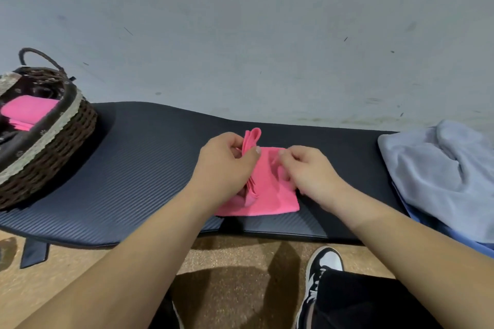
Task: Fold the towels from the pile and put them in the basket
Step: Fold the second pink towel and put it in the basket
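A small pink towel (pixel 270 195) lies folded on the black mat (pixel 139 168) in the middle. My left hand (pixel 224 165) pinches its left edge and lifts a bunched fold that sticks up behind the thumb. My right hand (pixel 310 171) rests on the towel's right edge, with its fingers curled onto the cloth. A dark wicker basket (pixel 61 136) with a handle stands at the far left on the mat, and folded pink towels (pixel 26 112) lie inside it. The pile of pale grey and blue towels (pixel 443 179) sits at the right end.
A grey wall rises directly behind the mat. The mat's front edge runs above a brown speckled floor. My leg in black trousers and a black-and-white shoe (pixel 320 272) stand on the floor at lower right. A black strap (pixel 33 252) hangs from the mat at lower left.
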Tool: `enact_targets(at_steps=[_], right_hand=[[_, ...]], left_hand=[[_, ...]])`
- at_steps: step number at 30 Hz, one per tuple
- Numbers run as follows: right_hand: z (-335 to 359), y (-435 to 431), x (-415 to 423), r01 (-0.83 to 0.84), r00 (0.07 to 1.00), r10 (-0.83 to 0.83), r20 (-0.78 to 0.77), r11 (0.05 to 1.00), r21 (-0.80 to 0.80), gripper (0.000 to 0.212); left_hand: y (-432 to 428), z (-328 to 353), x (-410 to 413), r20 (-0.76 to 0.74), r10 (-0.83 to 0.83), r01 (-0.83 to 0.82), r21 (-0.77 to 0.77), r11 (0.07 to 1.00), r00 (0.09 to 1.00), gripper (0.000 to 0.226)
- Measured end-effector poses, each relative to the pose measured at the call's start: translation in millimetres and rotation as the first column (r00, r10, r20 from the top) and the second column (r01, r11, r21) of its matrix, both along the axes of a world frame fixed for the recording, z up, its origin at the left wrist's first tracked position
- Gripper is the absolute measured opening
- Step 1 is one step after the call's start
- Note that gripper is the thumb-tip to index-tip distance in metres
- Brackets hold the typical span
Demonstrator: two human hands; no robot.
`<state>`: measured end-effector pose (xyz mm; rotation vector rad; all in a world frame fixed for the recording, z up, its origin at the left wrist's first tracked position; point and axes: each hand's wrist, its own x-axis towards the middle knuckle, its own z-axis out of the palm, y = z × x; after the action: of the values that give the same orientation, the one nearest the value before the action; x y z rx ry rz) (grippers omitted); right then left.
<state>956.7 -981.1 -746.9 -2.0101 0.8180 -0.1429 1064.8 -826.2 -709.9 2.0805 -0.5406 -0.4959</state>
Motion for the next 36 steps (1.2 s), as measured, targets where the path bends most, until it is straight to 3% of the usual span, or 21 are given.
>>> enact_targets(at_steps=[2, 4, 7, 11, 13, 16, 18, 21, 24, 26, 30, 32, 34, 36], right_hand=[[-3, -9, -4, 0.037, 0.998, -0.023, -0.063, 0.973, 0.227, 0.040], [-4, -13, -6, 0.016, 0.998, 0.003, -0.061, 0.951, 0.310, 0.045], [-1, -16, -5, 0.010, 1.000, -0.004, -0.014, 0.918, 0.396, 0.047], [-3, -15, -6, 0.010, 1.000, -0.007, -0.009, 0.923, 0.386, 0.044], [-5, -13, -5, 0.013, 1.000, -0.008, -0.015, 0.935, 0.355, 0.039], [-9, -9, -1, 0.012, 0.999, -0.002, -0.038, 0.968, 0.251, 0.036], [-12, -6, 3, -0.001, 0.997, 0.013, -0.074, 0.988, 0.153, 0.035], [-12, -4, 8, -0.026, 0.993, 0.038, -0.115, 0.994, 0.102, 0.033], [-4, -5, 9, -0.009, 0.989, 0.034, -0.142, 0.986, 0.168, 0.032], [0, -8, 9, 0.005, 0.987, 0.026, -0.156, 0.980, 0.199, 0.034], [-1, -11, 8, -0.070, 0.967, 0.071, -0.246, 0.997, 0.013, 0.028], [-3, -12, 8, -0.108, 0.966, 0.063, -0.252, 0.980, -0.167, 0.030], [-4, -12, 6, -0.133, 0.985, 0.074, -0.157, 0.906, -0.403, 0.035], [-10, -9, 3, -0.208, 0.974, 0.222, -0.039, 0.821, -0.531, 0.054]], left_hand=[[-16, -6, -6, 0.071, -0.027, 0.024, 0.048, 0.999, 0.997, 0.015], [-28, -14, -11, 0.101, -0.056, 0.049, 0.076, 0.996, 0.993, 0.017], [-39, -20, -18, -0.017, -0.158, 0.158, 0.130, 0.979, 0.987, 0.032], [-36, -19, -20, -0.223, -0.177, 0.210, 0.135, 0.968, 0.959, 0.054], [-28, -18, -18, -0.230, -0.192, 0.213, 0.072, 0.974, 0.954, 0.045], [-12, -21, -5, 0.127, -0.185, 0.162, 0.170, 0.972, 0.975, 0.016], [1, -23, 8, 0.263, -0.132, 0.067, 0.245, 0.967, 0.956, 0.019], [18, -29, 23, 0.181, -0.057, -0.004, 0.319, 0.948, 0.982, 0.040], [27, -36, 27, 0.030, 0.011, -0.021, 0.323, 0.946, 0.999, 0.055], [29, -41, 30, 0.012, 0.023, -0.026, 0.365, 0.931, 1.000, 0.059], [25, -42, 24, 0.056, -0.012, -0.009, 0.375, 0.927, 0.998, 0.056], [22, -41, 20, 0.060, -0.021, -0.003, 0.377, 0.926, 0.998, 0.052], [19, -40, 19, 0.061, -0.019, -0.006, 0.376, 0.927, 0.998, 0.050], [18, -40, 20, 0.049, -0.015, -0.004, 0.356, 0.935, 0.999, 0.048]])
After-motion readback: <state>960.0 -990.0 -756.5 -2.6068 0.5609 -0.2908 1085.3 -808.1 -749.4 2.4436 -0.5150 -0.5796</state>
